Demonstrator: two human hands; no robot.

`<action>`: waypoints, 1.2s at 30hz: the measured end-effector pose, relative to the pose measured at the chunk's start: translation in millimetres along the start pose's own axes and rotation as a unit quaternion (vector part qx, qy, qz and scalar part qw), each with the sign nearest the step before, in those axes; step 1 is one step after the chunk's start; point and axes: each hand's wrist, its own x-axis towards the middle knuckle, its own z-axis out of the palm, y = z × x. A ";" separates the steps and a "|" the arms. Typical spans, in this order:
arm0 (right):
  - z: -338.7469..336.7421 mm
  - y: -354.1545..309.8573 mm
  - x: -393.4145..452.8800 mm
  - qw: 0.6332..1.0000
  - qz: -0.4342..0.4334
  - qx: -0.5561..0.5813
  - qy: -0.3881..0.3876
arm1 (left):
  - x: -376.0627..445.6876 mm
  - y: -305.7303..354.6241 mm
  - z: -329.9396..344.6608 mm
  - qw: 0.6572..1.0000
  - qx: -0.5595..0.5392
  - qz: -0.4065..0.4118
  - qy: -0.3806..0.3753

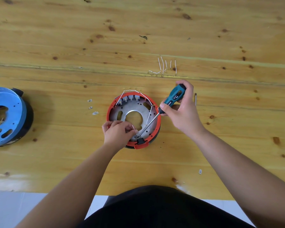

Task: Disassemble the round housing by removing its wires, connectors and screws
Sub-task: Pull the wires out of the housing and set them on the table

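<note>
The round housing (115, 102) has a red rim and a grey metal plate with a central hole, and it lies flat on the wooden table. White wires (132, 91) with connectors arch over its far rim. My right hand (181, 112) grips a teal-and-black screwdriver (174, 96). The screwdriver's shaft slants down to a point near the black connector (139, 141) at the near rim. My left hand (117, 134) pinches a short white wire right beside the screwdriver tip.
Several removed white wires (163, 68) lie on the table beyond the housing. Small white connectors (92, 106) lie left of the housing, and one more connector (200, 171) lies near the right forearm. A blue round housing (5, 116) stands at the left edge. A loose bit (195, 98) lies right of my right hand.
</note>
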 end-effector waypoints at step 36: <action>3.6 -12.4 -43.7 0.993 -0.114 -0.017 -0.016 | 2.1 8.9 -5.6 0.997 -0.007 -0.032 -0.068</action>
